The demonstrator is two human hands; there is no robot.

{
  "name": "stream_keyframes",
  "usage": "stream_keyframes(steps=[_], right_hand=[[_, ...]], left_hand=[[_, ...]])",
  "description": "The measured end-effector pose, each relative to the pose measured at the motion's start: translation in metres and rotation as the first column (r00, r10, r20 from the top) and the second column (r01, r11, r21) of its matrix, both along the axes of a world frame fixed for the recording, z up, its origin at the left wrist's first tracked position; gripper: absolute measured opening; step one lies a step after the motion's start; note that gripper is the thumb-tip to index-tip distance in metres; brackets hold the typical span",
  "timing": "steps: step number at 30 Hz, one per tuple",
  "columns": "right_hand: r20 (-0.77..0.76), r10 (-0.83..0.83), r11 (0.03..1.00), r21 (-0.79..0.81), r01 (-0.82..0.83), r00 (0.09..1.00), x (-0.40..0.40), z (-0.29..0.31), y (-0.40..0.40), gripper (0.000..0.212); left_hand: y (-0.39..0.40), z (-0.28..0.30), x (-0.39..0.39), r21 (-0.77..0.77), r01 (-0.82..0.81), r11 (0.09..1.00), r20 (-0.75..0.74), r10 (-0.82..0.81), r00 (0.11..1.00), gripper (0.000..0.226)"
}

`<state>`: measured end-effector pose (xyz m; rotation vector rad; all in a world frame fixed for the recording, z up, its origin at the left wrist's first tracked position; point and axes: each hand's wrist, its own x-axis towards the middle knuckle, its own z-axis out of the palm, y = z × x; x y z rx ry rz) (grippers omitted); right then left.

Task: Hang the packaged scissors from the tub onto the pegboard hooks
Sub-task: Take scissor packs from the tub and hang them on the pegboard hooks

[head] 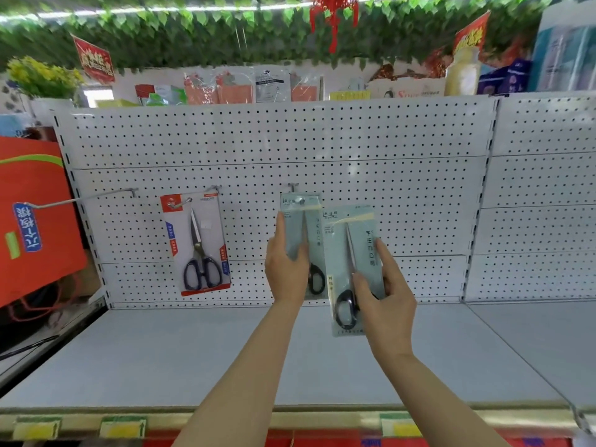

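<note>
A white pegboard [387, 175] fills the back of the shelf. A red-carded pack of scissors [195, 243] with dark blue handles hangs on a hook at the left. A pale blue pack of scissors [303, 221] hangs on the middle hook [293, 187], and my left hand [285, 269] grips its lower half. My right hand [385, 301] holds a second pale blue pack [353, 262] with black handles just to the right, in front of the board and off any hook. The tub is out of view.
A long bare hook [84, 199] sticks out at the far left, beside an orange bag [32, 221]. The grey shelf deck [161, 356] lies below the board, with yellow price tags [122, 427] on its front edge. Another pegboard panel [545, 195] continues to the right.
</note>
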<state>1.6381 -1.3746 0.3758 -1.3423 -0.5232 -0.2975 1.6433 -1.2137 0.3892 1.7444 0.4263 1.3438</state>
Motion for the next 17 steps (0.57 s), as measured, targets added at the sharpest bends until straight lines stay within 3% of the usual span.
stream_keyframes(steps=[8, 12, 15, 17], right_hand=[[0.003, 0.052, 0.998, 0.022, -0.052, 0.999, 0.000, 0.009, 0.038, 0.058], [0.017, 0.076, 0.996, 0.036, -0.076, 0.997, 0.000, 0.019, 0.060, 0.058], [0.004, 0.078, 0.996, 0.039, -0.078, 0.997, 0.003, 0.020, 0.074, 0.057], [-0.010, 0.075, 0.996, 0.044, -0.075, 0.997, 0.005, 0.016, 0.082, 0.057]], left_hand=[[0.026, -0.008, -0.004, 0.144, -0.027, 0.989, -0.090, 0.040, 0.995, 0.065], [0.037, 0.014, -0.019, 0.154, -0.100, 0.983, 0.045, 0.094, 0.995, 0.048], [0.037, 0.045, -0.028, 0.247, 0.016, 0.969, 0.071, -0.034, 0.997, 0.050], [0.033, 0.060, -0.029, 0.368, 0.077, 0.927, -0.058, -0.060, 0.997, 0.057]])
